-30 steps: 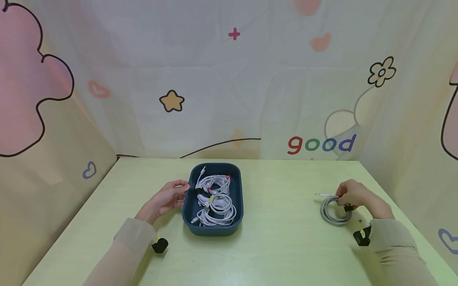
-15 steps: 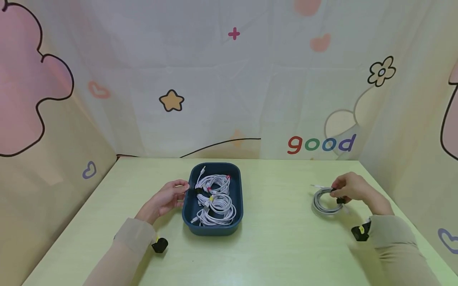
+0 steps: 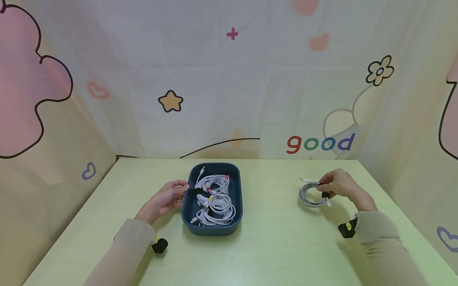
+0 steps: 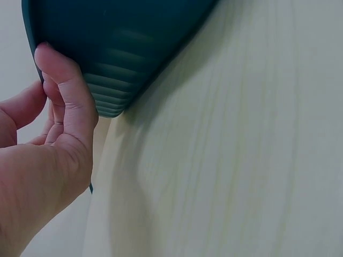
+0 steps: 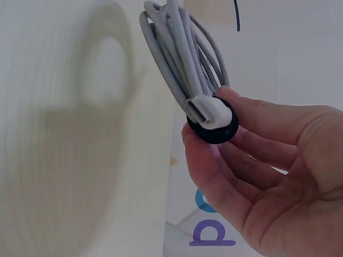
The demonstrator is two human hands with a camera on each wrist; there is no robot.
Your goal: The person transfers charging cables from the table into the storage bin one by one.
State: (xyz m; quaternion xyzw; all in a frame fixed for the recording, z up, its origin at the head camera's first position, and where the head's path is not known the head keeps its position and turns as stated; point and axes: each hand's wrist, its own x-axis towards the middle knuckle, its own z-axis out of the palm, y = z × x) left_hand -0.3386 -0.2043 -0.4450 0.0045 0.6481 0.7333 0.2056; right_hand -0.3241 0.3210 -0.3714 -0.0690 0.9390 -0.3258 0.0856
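Note:
A dark blue plastic bin (image 3: 212,230) stands on the table with several coiled white cables (image 3: 216,204) inside. My left hand (image 3: 168,200) pinches the bin's left rim between thumb and fingers; the left wrist view shows the fingers against the bin's (image 4: 115,80) outer wall. To the right, my right hand (image 3: 338,184) holds a coiled grey cable (image 3: 308,200) above the table. In the right wrist view, thumb and fingers pinch the grey cable (image 5: 179,51) at its black strap (image 5: 214,136), beside a white plug (image 5: 211,111). Its other white connector points left in the head view.
The light wooden table (image 3: 264,246) reaches back to a printed cloth backdrop (image 3: 214,79), with cloth on both sides too. A black wrist camera (image 3: 160,245) sits below the left hand and another black camera (image 3: 347,229) below the right.
My right hand has moved left and slightly away from me, carrying the grey cable up off the table. My left hand and the bin stay where they were.

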